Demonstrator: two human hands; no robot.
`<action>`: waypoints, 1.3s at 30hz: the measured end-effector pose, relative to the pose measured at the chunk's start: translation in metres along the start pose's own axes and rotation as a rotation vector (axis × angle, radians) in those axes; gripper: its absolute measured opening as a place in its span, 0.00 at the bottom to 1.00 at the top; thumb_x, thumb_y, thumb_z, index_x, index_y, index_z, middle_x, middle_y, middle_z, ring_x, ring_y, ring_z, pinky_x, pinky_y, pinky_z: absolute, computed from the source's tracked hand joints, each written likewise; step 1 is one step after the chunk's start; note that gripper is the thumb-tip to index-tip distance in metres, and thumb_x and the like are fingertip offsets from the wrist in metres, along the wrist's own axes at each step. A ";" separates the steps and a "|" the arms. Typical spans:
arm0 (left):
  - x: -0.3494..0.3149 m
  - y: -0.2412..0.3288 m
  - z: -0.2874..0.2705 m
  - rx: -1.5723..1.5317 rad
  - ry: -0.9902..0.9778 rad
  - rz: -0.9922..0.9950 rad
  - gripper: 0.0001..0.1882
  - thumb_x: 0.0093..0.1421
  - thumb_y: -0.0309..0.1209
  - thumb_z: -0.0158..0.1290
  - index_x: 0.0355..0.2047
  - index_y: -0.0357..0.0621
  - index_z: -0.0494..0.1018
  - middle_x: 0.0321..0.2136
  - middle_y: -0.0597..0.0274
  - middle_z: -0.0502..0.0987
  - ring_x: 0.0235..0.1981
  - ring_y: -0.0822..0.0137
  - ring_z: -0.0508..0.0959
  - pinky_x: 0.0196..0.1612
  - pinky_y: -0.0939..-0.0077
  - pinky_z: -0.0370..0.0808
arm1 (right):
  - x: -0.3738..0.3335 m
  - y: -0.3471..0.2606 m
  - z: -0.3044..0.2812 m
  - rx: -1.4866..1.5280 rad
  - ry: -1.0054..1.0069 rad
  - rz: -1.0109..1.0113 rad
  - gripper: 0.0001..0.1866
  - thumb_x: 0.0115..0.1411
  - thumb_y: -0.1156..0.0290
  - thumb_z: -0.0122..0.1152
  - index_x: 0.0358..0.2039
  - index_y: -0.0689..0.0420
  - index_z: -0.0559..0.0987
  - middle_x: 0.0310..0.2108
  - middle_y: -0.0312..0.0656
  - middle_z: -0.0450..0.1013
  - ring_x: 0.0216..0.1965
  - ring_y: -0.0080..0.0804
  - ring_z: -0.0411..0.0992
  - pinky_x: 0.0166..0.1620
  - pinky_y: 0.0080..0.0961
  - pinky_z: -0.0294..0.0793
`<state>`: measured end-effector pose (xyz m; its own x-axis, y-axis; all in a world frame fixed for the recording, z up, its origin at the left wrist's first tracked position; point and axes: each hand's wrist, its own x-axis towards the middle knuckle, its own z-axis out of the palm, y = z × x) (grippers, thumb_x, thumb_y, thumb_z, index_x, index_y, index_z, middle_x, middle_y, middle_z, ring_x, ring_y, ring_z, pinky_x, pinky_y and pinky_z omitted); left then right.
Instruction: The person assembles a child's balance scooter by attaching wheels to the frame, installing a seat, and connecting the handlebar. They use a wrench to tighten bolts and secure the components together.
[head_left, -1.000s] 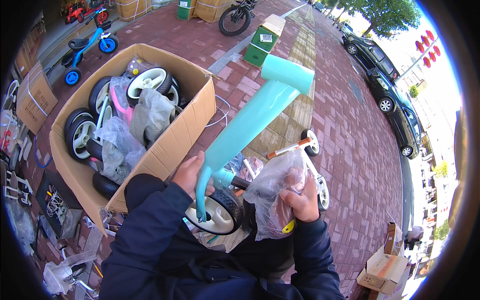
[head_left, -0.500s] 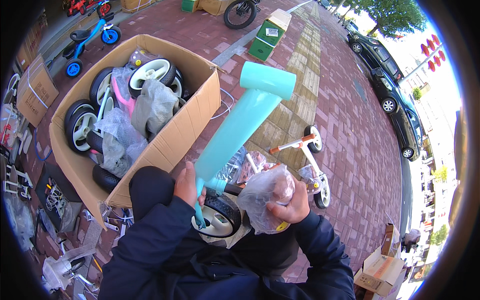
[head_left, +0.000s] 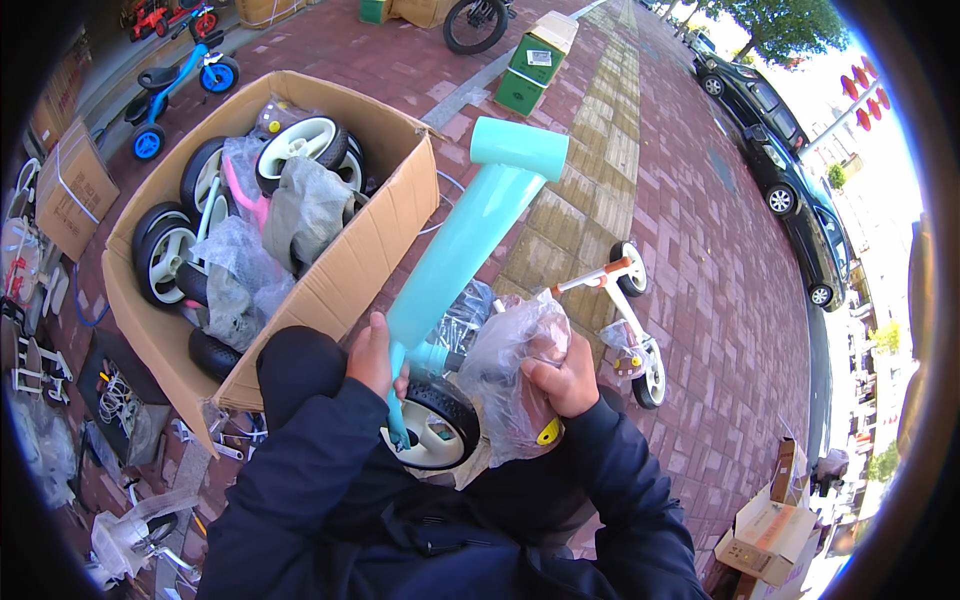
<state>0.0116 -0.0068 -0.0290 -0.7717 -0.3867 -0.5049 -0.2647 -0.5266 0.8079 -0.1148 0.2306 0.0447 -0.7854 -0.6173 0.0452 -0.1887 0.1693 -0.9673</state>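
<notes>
My left hand [head_left: 374, 358] is wrapped round the lower part of a turquoise balance bike frame [head_left: 450, 265]. Its thick tube slants up and away, ending in a short cross tube. My right hand [head_left: 566, 378] grips a saddle [head_left: 505, 385] in clear plastic, with a yellow spot near its lower end. Between them, a short bit of black post shows at the frame's side collar [head_left: 430, 357]. How deep the post sits inside is hidden. Below the frame is a black-tyred wheel [head_left: 460, 415] with a cream hub; whether it is joined to the frame I cannot tell.
On my left stands an open carton [head_left: 350, 290] of wheels and wrapped parts. A white balance bike [head_left: 625, 300] lies on the brick paving to the right. Farther off are a blue tricycle [head_left: 175, 85] and a green box [head_left: 525, 80]. Tools and parts lie at lower left.
The saddle has moved a little left and up, closer to the frame's collar, and less black post shows. The frame has shifted slightly left. Both hands keep their hold.
</notes>
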 end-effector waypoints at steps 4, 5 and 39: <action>0.003 -0.001 0.001 0.015 0.016 -0.016 0.38 0.71 0.66 0.30 0.38 0.41 0.69 0.15 0.61 0.67 0.08 0.69 0.66 0.11 0.70 0.65 | 0.005 -0.005 -0.005 0.096 0.007 0.194 0.19 0.50 0.67 0.66 0.41 0.62 0.76 0.31 0.35 0.74 0.34 0.26 0.71 0.40 0.28 0.72; 0.003 -0.002 0.000 0.016 0.010 -0.007 0.37 0.71 0.66 0.30 0.38 0.41 0.69 0.15 0.61 0.67 0.08 0.69 0.66 0.11 0.70 0.65 | 0.004 -0.003 -0.005 0.100 -0.005 0.216 0.19 0.50 0.67 0.66 0.41 0.62 0.76 0.30 0.35 0.74 0.33 0.26 0.71 0.40 0.28 0.72; 0.003 -0.007 0.016 -0.195 0.068 0.121 0.33 0.72 0.63 0.33 0.43 0.43 0.67 0.16 0.60 0.67 0.09 0.68 0.66 0.11 0.73 0.63 | 0.035 0.018 0.021 -0.088 -0.110 -0.108 0.50 0.57 0.30 0.62 0.59 0.67 0.70 0.48 0.51 0.76 0.53 0.41 0.73 0.58 0.34 0.69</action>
<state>0.0018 0.0083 -0.0313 -0.7482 -0.5026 -0.4330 -0.0511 -0.6071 0.7930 -0.1329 0.1962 0.0242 -0.6897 -0.7149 0.1154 -0.3229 0.1610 -0.9327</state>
